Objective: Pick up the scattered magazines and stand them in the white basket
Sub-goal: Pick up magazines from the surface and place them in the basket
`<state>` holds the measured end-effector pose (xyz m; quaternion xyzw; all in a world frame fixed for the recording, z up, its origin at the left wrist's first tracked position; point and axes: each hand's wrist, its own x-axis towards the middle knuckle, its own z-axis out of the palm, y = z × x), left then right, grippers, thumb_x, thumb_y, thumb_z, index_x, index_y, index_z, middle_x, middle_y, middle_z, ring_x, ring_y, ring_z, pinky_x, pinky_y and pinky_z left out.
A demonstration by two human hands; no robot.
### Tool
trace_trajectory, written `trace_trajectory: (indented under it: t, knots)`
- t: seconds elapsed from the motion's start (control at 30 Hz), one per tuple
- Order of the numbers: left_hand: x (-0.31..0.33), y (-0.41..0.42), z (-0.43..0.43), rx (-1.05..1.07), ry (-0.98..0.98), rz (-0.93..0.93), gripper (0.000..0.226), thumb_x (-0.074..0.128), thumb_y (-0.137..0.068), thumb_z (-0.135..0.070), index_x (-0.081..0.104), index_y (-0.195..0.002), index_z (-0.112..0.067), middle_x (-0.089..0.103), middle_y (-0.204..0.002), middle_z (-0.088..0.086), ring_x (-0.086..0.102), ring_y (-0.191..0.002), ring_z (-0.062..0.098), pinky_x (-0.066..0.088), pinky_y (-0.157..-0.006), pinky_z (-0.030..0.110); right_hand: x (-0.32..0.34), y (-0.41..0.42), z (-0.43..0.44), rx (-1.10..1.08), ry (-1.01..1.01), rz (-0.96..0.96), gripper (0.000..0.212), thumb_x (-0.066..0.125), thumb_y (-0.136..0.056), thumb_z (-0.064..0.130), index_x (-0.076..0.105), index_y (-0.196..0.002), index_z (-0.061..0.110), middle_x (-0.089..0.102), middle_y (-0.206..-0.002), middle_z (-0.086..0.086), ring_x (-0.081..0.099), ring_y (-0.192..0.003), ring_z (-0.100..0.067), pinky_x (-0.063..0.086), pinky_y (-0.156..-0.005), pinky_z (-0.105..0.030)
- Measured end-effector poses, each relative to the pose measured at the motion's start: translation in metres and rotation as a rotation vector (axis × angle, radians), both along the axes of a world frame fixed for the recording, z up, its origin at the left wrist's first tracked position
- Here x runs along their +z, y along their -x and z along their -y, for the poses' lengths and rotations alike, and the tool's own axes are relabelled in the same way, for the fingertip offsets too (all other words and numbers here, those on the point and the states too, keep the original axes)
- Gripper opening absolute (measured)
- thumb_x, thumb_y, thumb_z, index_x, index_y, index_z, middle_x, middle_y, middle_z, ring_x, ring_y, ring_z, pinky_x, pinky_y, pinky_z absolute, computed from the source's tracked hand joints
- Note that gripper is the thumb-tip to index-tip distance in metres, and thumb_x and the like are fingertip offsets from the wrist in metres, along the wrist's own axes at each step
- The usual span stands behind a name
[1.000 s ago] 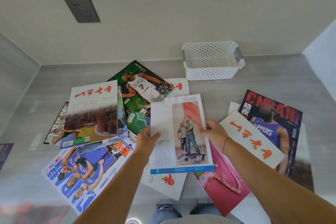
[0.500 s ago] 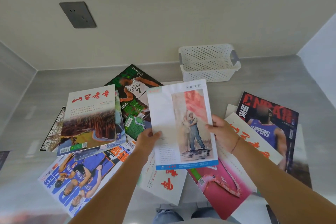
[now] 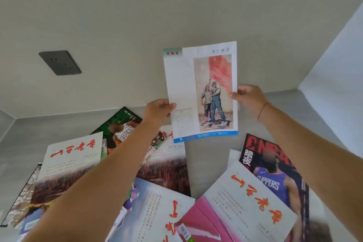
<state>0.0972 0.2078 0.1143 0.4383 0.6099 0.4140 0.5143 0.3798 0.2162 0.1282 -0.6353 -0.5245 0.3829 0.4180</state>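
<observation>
I hold a white magazine (image 3: pixel 202 92) with a painting of two workers under a red flag upright in the air, in front of the back wall. My left hand (image 3: pixel 157 110) grips its left edge and my right hand (image 3: pixel 248 97) grips its right edge. The white basket is hidden behind the raised magazine. Several magazines lie scattered on the grey surface below: a green Celtics one (image 3: pixel 121 125), a white one with red calligraphy (image 3: pixel 70 165), a dark NBA Clippers one (image 3: pixel 275 171), another white one with red calligraphy (image 3: pixel 247 206) and a pink one (image 3: pixel 198 220).
A dark wall socket (image 3: pixel 60 62) sits on the back wall at the left. A white side wall (image 3: pixel 337 68) rises at the right. The grey surface (image 3: pixel 208 165) shows between the magazines, and its left part runs to a side wall.
Both hands have lifted the worker-painting magazine up and away from the pile to upright in front of the wall. The view has tilted, and the basket is now covered by the magazine.
</observation>
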Motion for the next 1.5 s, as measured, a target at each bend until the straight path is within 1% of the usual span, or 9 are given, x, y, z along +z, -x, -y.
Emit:
trace_trajectory:
  t: [0.1, 0.17, 0.27, 0.53, 0.73, 0.83, 0.97, 1.27, 1.5]
  knots:
    - [0.018, -0.021, -0.047, 0.010, -0.089, -0.050, 0.018, 0.067, -0.083, -0.008, 0.069, -0.100, -0.004, 0.068, -0.091, 0.007, 0.063, -0.074, 0.014, 0.054, -0.067, 0.019, 0.017, -0.018, -0.042, -0.061, -0.067, 0.021, 0.006, 0.074, -0.076, 0.018, 0.071, -0.079, 0.013, 0.068, -0.079, -0.012, 0.059, -0.066, -0.022, 0.052, -0.072, -0.021]
    - [0.022, -0.031, -0.074, 0.030, -0.128, -0.065, 0.017, 0.068, -0.082, -0.010, 0.070, -0.098, -0.006, 0.068, -0.088, 0.005, 0.061, -0.068, 0.010, 0.051, -0.059, 0.013, 0.022, -0.026, -0.063, -0.082, -0.081, 0.041, 0.024, 0.074, -0.077, 0.023, 0.071, -0.090, 0.003, 0.065, -0.069, -0.009, 0.053, -0.054, -0.019, 0.052, -0.062, -0.018]
    - [0.016, -0.042, -0.104, 0.095, -0.147, -0.094, 0.016, 0.070, -0.080, -0.012, 0.073, -0.095, -0.009, 0.070, -0.086, 0.003, 0.063, -0.076, 0.016, 0.054, -0.074, 0.024, 0.019, -0.033, -0.089, -0.088, -0.071, -0.015, 0.022, 0.073, -0.078, 0.024, 0.071, -0.092, 0.007, 0.059, -0.058, 0.006, 0.050, -0.043, -0.001, 0.044, -0.045, -0.011]
    - [-0.028, -0.050, -0.138, 0.182, -0.017, -0.117, 0.014, 0.067, -0.082, -0.008, 0.073, -0.094, -0.012, 0.072, -0.092, 0.007, 0.069, -0.088, 0.024, 0.055, -0.083, 0.031, -0.020, -0.030, -0.128, -0.078, 0.017, 0.024, 0.045, 0.064, -0.086, 0.026, 0.056, -0.099, -0.016, 0.052, -0.074, -0.013, 0.053, -0.060, -0.016, 0.051, -0.054, -0.013]
    - [-0.041, -0.042, -0.152, 0.292, -0.026, -0.161, 0.011, 0.065, -0.084, -0.010, 0.072, -0.091, -0.013, 0.071, -0.087, 0.003, 0.068, -0.080, 0.021, 0.053, -0.075, 0.028, -0.028, -0.015, -0.143, -0.047, 0.030, -0.024, 0.024, 0.063, -0.087, 0.025, 0.058, -0.075, 0.004, 0.050, -0.070, -0.012, 0.058, -0.067, -0.020, 0.047, -0.050, -0.006]
    - [-0.046, -0.042, -0.157, 0.272, -0.009, -0.193, 0.014, 0.066, -0.083, -0.010, 0.072, -0.096, -0.011, 0.071, -0.088, 0.003, 0.068, -0.083, 0.022, 0.054, -0.078, 0.029, -0.041, -0.015, -0.146, -0.060, 0.065, -0.006, 0.021, 0.062, -0.088, 0.023, 0.058, -0.077, 0.005, 0.056, -0.071, -0.013, 0.062, -0.069, -0.020, 0.058, -0.070, -0.027]
    - [-0.056, -0.046, -0.160, 0.237, 0.026, -0.217, 0.015, 0.067, -0.082, -0.010, 0.072, -0.097, -0.011, 0.072, -0.090, 0.005, 0.069, -0.089, 0.026, 0.055, -0.088, 0.039, -0.054, -0.019, -0.145, -0.110, 0.117, 0.026, 0.019, 0.056, -0.090, 0.018, 0.063, -0.089, 0.000, 0.070, -0.088, -0.020, 0.067, -0.086, -0.031, 0.053, -0.089, -0.047]
    - [-0.057, -0.048, -0.165, 0.286, -0.048, -0.228, 0.011, 0.067, -0.082, -0.012, 0.071, -0.093, -0.013, 0.073, -0.092, 0.004, 0.069, -0.085, 0.024, 0.056, -0.083, 0.036, -0.057, -0.019, -0.141, -0.176, 0.105, 0.009, 0.016, 0.055, -0.091, 0.022, 0.062, -0.099, 0.010, 0.071, -0.094, -0.013, 0.068, -0.091, -0.026, 0.054, -0.081, -0.034]
    - [-0.060, -0.052, -0.162, 0.308, -0.034, -0.278, 0.017, 0.069, -0.081, -0.019, 0.067, -0.095, -0.011, 0.071, -0.089, 0.004, 0.065, -0.080, 0.021, 0.054, -0.076, 0.034, -0.057, -0.017, -0.137, -0.177, 0.136, 0.020, 0.022, 0.055, -0.091, 0.025, 0.062, -0.104, 0.009, 0.071, -0.097, -0.013, 0.067, -0.094, -0.027, 0.053, -0.089, -0.040]
